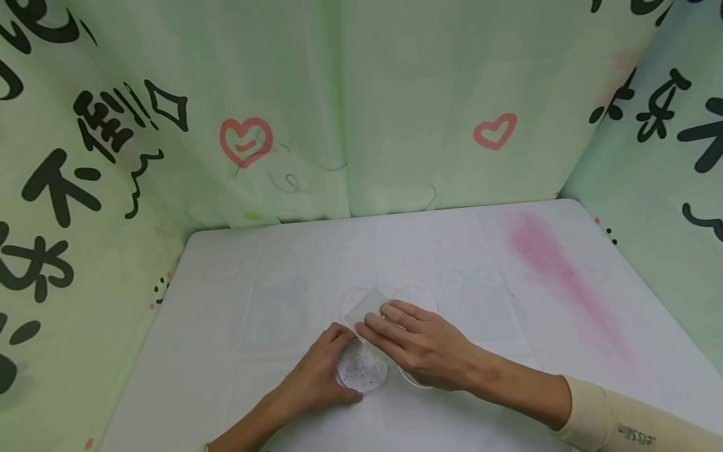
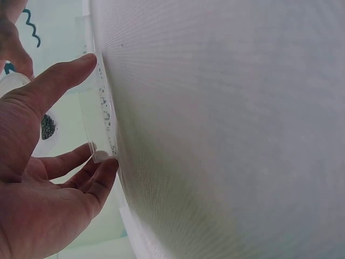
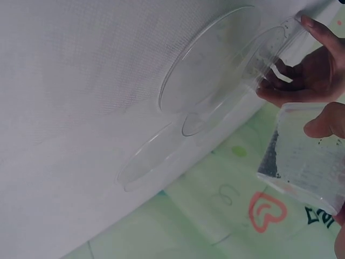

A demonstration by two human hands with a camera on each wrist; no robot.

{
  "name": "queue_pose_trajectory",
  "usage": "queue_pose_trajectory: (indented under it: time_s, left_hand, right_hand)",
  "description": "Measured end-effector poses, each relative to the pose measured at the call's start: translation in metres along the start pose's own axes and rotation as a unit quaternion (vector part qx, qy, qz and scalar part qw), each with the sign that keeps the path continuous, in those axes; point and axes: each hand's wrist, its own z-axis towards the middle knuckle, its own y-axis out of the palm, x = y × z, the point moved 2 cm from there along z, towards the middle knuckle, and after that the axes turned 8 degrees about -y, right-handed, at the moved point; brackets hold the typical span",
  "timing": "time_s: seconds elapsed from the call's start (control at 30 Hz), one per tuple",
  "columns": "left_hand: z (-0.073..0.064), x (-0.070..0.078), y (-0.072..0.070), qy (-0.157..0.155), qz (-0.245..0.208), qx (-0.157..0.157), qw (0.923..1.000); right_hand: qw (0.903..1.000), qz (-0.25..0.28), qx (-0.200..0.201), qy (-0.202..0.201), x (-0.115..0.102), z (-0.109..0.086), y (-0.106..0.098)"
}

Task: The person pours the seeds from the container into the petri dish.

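My left hand holds a clear petri dish at its side, thumb at the near edge and fingers at the far edge. Dark specks lie scattered over the bottom of this dish, which stands on the table. Just above it my right hand grips a translucent plastic cup, tipped over toward the dish. Small dark grains are gathered along the inside of the cup in the right wrist view. From the left wrist view, the dish wall shows between thumb and fingertips, with a clump of dark grains in the cup beyond.
More clear round dishes lie on the white table: one dish partly under my right hand, another farther back. A green curtain with drawn hearts and black writing surrounds the table on the back and both sides.
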Motion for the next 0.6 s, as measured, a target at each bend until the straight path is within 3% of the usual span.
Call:
queue_pose_trajectory:
  time_s: [0.6]
  left_hand:
    - [-0.0012, 0.0009, -0.0011, 0.001, 0.004, 0.003, 1.0]
  right_hand:
    - [0.9999, -0.012, 0.007, -0.006, -0.0014, 0.0003, -0.0009]
